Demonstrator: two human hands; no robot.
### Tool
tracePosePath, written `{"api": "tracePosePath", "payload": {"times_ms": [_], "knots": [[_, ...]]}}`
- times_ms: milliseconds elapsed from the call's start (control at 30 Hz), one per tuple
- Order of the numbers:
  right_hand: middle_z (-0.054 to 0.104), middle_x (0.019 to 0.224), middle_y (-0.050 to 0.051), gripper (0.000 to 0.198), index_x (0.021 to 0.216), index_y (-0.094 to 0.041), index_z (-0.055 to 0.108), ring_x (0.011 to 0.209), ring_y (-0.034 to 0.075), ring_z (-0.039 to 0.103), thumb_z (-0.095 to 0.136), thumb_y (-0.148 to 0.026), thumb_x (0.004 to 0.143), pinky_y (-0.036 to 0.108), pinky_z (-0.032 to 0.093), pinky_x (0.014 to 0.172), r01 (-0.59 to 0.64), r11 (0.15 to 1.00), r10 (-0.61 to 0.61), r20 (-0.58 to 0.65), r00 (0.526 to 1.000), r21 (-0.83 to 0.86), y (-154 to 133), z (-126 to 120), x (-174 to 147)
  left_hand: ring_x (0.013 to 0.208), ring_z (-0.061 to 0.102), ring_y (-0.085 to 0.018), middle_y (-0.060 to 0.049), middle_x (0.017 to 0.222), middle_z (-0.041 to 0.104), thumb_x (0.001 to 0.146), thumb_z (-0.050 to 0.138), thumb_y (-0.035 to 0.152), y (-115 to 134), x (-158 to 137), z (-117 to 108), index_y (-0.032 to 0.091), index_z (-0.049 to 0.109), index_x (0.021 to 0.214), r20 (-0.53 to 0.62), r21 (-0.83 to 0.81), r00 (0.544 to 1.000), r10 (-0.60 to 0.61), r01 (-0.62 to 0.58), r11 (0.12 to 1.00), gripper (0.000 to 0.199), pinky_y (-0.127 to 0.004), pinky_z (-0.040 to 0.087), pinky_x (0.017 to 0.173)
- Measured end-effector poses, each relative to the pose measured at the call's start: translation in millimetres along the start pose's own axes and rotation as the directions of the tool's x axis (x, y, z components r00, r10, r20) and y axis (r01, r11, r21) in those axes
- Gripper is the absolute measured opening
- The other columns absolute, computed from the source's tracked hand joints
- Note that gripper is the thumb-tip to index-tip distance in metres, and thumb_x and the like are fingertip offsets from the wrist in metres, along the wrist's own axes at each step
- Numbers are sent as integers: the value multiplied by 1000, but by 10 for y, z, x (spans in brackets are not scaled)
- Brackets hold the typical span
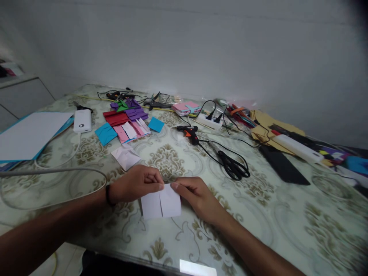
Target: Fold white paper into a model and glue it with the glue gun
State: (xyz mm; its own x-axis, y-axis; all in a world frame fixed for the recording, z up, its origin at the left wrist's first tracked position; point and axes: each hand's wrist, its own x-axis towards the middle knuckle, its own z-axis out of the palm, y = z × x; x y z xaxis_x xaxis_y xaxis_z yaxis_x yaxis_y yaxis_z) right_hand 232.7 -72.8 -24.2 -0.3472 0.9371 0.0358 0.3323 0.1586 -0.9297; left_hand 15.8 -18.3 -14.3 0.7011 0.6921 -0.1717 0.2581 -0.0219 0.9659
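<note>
A white folded sheet of paper lies near the front of the patterned table, with two flaps meeting at a slit down its middle. My left hand pinches its top edge, the thumb lying on the paper and the fingers curled. Close beside it, my right hand grips the top right part, thumb on top and fingers behind, partly hidden. Just beyond my left hand rests another folded white paper.
Folded coloured papers sit behind, near a blue square. A glue gun with coiled cable stands beyond my right hand. A power strip, black phone, white power bank and paper stack surround the work area.
</note>
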Motion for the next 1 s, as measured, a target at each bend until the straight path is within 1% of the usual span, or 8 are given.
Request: {"api": "tracePosePath", "payload": {"times_ms": [133,300,400,500,600,767,867,1000], "knots": [[34,61,-4,46,62,-18,42,59,10,32,48,-45,99,25,26,54,-40,999,40,1,999,16,20,3,10,67,61,-12,-2,75,70,85,65,30,17,-8,10,12,66,84,-47,38,999,19,-18,999,17,-21,42,61],[36,63,-4,44,69,-16,55,59,10,32,49,-49,98,25,25,53,-118,993,118,118,986,-12,39,12,8,69,63,-14,-4,76,71,83,67,34,17,20,-2,12,66,84,-114,19,993,-12,15,1000,22,-22,44,61],[36,63,-4,44,69,-15,57,59,10,31,50,-48,97,25,24,53,-122,992,124,100,987,-31,40,13,2,68,62,-14,-3,76,70,81,69,38,1,27,-18,13,67,87,-50,38,997,-57,59,998,26,-21,43,59],[40,64,-3,43,71,-15,58,60,10,34,50,-48,97,24,26,54,-114,993,116,85,990,-34,42,12,2,63,57,-13,0,70,65,81,70,44,-5,15,-39,13,68,81,40,205,996,-80,70,976,31,-20,37,53],[42,62,-4,44,70,-15,57,59,10,36,50,-49,97,23,27,53,-120,992,122,78,989,-31,52,8,4,60,52,-11,1,65,61,82,69,46,0,6,-57,12,68,74,43,307,996,-77,60,950,35,-20,33,51],[54,58,-2,53,68,-16,59,54,10,44,44,-56,99,23,33,52,-180,984,178,119,977,3,67,-15,-1,62,56,-14,-1,69,66,82,68,48,20,9,-89,11,73,85,10,281,994,-110,103,954,37,-20,35,51],[52,53,-2,58,62,-16,59,50,10,40,43,-58,99,24,32,52,-178,983,181,121,976,-35,78,-26,-9,63,57,-15,-2,71,67,83,66,46,40,6,-102,11,74,87,5,252,994,-111,106,962,36,-20,36,51],[49,51,-3,60,60,-17,58,48,10,39,42,-57,100,24,32,52,-157,986,162,117,980,-49,87,-22,-12,62,56,-14,-3,70,66,82,67,46,63,8,-98,11,73,83,6,248,996,-91,87,965,36,-20,37,50]]}}
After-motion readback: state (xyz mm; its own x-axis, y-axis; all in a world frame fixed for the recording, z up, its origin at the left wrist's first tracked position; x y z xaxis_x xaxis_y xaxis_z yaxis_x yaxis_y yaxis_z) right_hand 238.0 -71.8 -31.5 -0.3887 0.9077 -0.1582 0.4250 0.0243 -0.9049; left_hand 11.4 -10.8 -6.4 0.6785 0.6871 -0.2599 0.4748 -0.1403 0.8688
